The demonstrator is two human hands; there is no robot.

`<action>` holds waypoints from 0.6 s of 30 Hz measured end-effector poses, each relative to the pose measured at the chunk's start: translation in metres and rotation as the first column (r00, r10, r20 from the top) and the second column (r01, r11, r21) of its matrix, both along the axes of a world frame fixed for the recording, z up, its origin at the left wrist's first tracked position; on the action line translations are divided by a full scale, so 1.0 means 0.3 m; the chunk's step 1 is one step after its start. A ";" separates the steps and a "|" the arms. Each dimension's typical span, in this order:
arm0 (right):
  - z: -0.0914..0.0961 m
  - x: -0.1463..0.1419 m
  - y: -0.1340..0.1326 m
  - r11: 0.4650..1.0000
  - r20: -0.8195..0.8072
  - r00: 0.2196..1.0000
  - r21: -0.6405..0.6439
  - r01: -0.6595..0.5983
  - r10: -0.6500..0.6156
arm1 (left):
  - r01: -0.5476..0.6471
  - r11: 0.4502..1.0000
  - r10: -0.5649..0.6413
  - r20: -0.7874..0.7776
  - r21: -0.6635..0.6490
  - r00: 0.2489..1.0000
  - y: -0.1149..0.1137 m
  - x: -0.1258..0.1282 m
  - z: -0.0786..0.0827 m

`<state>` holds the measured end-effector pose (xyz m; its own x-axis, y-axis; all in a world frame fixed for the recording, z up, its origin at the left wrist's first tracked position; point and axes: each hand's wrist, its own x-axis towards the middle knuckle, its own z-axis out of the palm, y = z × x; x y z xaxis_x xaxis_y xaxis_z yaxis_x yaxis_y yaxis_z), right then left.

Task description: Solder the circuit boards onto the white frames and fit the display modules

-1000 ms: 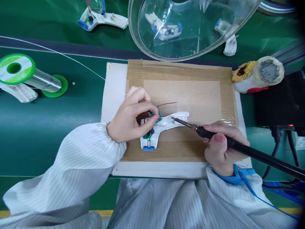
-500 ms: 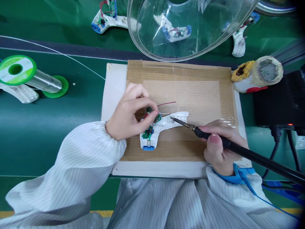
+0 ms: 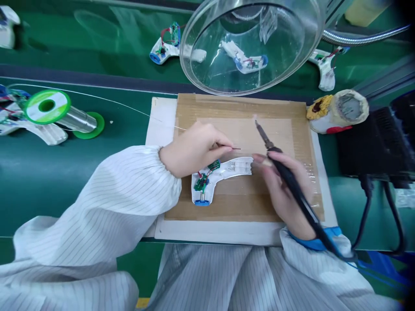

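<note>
A white plastic housing (image 3: 223, 172) with a small green circuit board and a blue end cap lies on the cardboard work mat (image 3: 282, 125). My left hand (image 3: 194, 147) rests just above it, fingers pinched on a thin red wire (image 3: 231, 148) that sticks out to the right. Solder wire runs from the left to this hand. My right hand (image 3: 279, 190) grips a black soldering iron (image 3: 288, 177) like a pen, its tip raised and pointing up-left, off the housing. The fingertips of that hand touch the housing's right end.
A green solder spool (image 3: 48, 106) on a metal holder stands at the left. A clear dome hood (image 3: 249, 43) hangs over the belt, where several similar housings lie. A tip-cleaning holder (image 3: 337, 110) and a black soldering station (image 3: 382, 142) sit at the right.
The iron's tip has lifted off the housing and swung up and away. My left hand let go of the circuit board and now pinches the red wire. The view shifted slightly.
</note>
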<state>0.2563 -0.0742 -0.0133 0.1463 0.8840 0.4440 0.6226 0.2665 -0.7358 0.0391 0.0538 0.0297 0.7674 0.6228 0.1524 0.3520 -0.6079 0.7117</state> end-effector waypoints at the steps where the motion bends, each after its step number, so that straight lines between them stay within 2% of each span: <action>1: -0.002 -0.002 0.006 0.998 0.060 0.996 -0.029 -0.060 0.061 | 0.010 0.999 -0.008 0.032 -0.054 0.999 -0.006 0.002 0.006; 3: -0.009 -0.007 0.018 0.987 0.131 0.980 -0.060 -0.147 0.153 | -0.002 0.994 0.014 0.109 -0.109 0.994 -0.021 -0.007 0.014; 4: -0.013 -0.009 0.022 0.984 0.154 0.972 -0.068 -0.167 0.176 | -0.017 0.996 0.030 0.132 -0.092 0.991 -0.032 -0.013 0.015; 5: -0.016 -0.010 0.026 0.982 0.167 0.968 -0.075 -0.176 0.186 | -0.041 0.998 0.046 0.138 -0.039 0.989 -0.047 -0.019 0.014; 7: -0.020 -0.010 0.029 0.980 0.167 0.967 -0.093 -0.178 0.191 | -0.102 0.984 0.091 0.082 0.145 0.992 -0.084 -0.028 0.002; 9: -0.020 -0.010 0.030 0.978 0.158 0.969 -0.113 -0.173 0.190 | -0.129 0.935 0.134 0.008 0.330 0.991 -0.123 -0.033 -0.022; 11: -0.019 -0.012 0.030 0.978 0.160 0.969 -0.127 -0.167 0.186 | -0.163 0.891 0.169 0.022 0.425 0.985 -0.152 -0.035 -0.055; 14: -0.019 -0.016 0.025 0.980 0.159 0.970 -0.105 -0.167 0.182 | -0.255 0.877 0.234 0.101 0.408 0.967 -0.169 -0.039 -0.098; 16: -0.019 -0.016 0.013 0.988 0.095 0.985 -0.073 -0.135 0.142 | -0.285 0.899 0.260 0.119 0.332 0.958 -0.169 -0.041 -0.115; 18: -0.017 -0.010 -0.005 0.998 -0.034 0.998 0.001 -0.060 0.060 | -0.264 0.939 0.238 0.141 0.218 0.961 -0.165 -0.042 -0.122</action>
<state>0.2534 -0.0756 -0.0184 0.1081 0.8917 0.4396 0.5802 0.3025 -0.7562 0.0266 0.0044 -0.0069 0.5606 0.7299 0.3911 0.4417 -0.6631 0.6043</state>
